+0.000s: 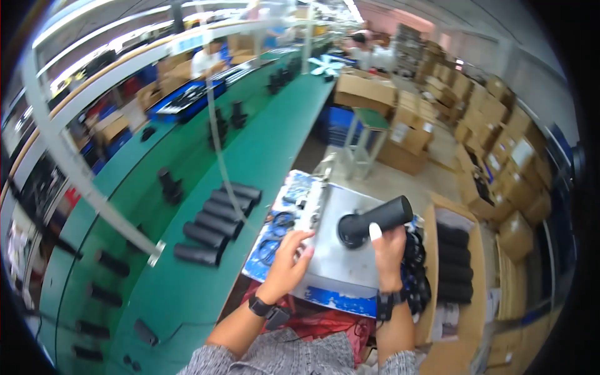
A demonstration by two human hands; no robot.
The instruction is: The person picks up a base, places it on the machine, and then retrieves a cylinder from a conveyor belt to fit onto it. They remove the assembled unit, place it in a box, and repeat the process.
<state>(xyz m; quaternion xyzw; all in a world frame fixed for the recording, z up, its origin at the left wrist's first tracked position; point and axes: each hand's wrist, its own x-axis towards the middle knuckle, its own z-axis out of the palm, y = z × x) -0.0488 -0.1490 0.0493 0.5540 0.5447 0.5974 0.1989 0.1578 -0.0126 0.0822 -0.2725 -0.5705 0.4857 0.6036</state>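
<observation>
The left hand [289, 261] is held half-curled, fingers apart; by the right hand [389, 255], the black cylinder [389, 214] is gripped over the metal plate [337, 259] at two o'clock. Bare plate is left between, toward six. Four o'clock is crowded by black parts [415, 275] and a carton [479, 265]; black tubes [209, 222] are lined up at nine; a stool [370, 119] is set at one.

We count two bare hands, one left hand [287, 264] and one right hand [390, 251], and two dark wristbands [270, 310]. Near us stand one small worktable [344, 269] and one black cylinder with a round base [384, 215]. On the left we make out at least five black tubes [205, 236]; in one open carton [479, 262] on the right, about four dark tubes [453, 273]. Farther off, we find one green-topped stool [370, 119] and at least two people [205, 62].
</observation>
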